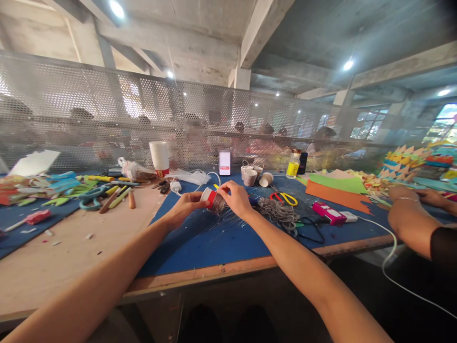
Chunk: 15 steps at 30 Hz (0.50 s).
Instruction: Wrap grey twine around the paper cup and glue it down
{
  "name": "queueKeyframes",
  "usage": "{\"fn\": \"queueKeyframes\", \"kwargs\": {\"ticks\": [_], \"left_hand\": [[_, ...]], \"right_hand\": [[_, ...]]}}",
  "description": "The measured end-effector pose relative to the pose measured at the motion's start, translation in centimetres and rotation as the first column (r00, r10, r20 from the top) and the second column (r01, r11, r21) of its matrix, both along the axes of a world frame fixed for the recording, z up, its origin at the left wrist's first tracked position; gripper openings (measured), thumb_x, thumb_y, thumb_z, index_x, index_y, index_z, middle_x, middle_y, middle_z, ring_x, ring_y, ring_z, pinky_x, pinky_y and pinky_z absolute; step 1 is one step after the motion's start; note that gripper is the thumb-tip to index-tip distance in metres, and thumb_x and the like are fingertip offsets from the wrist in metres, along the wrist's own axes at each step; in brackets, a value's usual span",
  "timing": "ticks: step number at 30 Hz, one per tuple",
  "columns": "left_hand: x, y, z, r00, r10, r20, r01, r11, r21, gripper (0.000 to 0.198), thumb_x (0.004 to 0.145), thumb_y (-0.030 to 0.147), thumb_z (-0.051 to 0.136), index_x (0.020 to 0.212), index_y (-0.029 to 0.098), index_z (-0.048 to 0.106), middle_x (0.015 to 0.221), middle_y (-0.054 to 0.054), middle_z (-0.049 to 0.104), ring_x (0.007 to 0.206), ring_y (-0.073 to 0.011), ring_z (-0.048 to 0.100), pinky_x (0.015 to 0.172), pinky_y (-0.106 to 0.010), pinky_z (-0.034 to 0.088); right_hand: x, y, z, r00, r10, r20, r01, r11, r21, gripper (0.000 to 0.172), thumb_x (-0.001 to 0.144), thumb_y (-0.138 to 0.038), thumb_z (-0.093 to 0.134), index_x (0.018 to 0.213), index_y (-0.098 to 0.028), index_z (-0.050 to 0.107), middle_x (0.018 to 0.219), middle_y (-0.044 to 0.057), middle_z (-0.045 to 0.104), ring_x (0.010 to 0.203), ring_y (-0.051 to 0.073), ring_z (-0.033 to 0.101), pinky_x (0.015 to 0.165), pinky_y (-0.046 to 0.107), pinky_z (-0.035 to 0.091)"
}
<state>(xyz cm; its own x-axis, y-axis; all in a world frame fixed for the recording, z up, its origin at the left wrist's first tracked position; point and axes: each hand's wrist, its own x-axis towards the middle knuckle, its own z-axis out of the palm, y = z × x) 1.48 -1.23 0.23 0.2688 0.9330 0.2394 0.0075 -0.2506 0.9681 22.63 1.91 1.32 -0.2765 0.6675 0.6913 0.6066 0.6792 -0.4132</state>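
Observation:
Both my hands meet over the blue mat [214,243] around a paper cup [211,198] lying on its side, white with a red band and partly wrapped in grey string. My left hand [185,208] grips the cup's left end. My right hand [235,199] pinches the string against the cup's right side. A loose pile of grey string [280,213] lies just right of my right hand, with strands running toward the cup.
Yellow-handled scissors [285,197], string-wrapped cups [250,176], a lit phone [224,163], a yellow bottle [293,164], a cup stack [159,158], teal scissors [92,196] and paper scraps crowd the table. A pink power strip [328,213] lies right. Another person's forearms [410,209] rest at right. A mesh screen [107,109] stands behind.

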Motion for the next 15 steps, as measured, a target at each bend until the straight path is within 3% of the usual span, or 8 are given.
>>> {"fn": "queueKeyframes", "kwargs": {"ticks": [15], "left_hand": [[0.0,-0.2,0.3,0.999,-0.004,-0.033,0.003,1.000,-0.023,0.046,0.069,0.041,0.089,0.107,0.016,0.083,0.100,-0.009,0.083,0.092,-0.0282,0.074,0.093,-0.040,0.053]], "right_hand": [[0.1,1.5,-1.4,0.998,0.025,-0.058,-0.025,1.000,0.012,0.010,0.095,-0.026,0.070,0.086,-0.021,0.072,0.091,0.002,0.074,0.081,0.016,0.068,0.081,0.026,0.051]]}}
